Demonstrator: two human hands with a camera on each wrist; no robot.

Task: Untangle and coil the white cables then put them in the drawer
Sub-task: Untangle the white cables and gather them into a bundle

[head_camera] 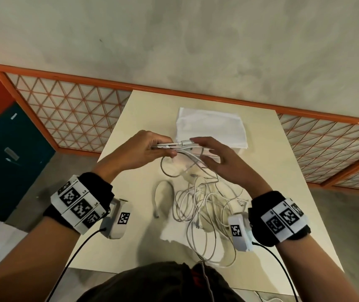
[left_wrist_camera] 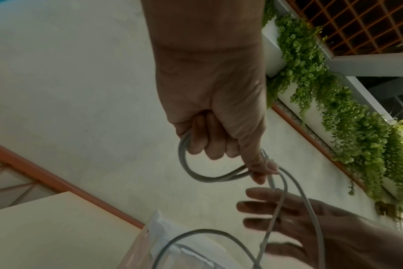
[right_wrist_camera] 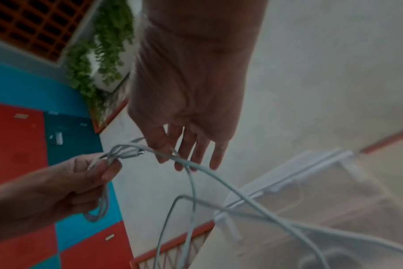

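A tangle of white cables [head_camera: 198, 205] lies in the middle of the cream table [head_camera: 113, 247]. My left hand [head_camera: 163, 149] is raised above it and grips a small folded bundle of cable loops [left_wrist_camera: 196, 174], pinched between thumb and curled fingers. Strands run from the bundle down to the tangle. My right hand [head_camera: 209, 153] hovers just right of the bundle with its fingers [right_wrist_camera: 189, 154] straight and spread, a strand [right_wrist_camera: 207, 169] passing in front of them. A translucent drawer box [head_camera: 209, 127] with a white top stands behind the hands.
A short loose cable [head_camera: 159, 192] lies on the table left of the tangle. An orange lattice rail [head_camera: 69, 110] runs behind the table. A blue and red cabinet [head_camera: 6, 153] stands at far left. Green hanging plants [left_wrist_camera: 334, 91] line the wall.
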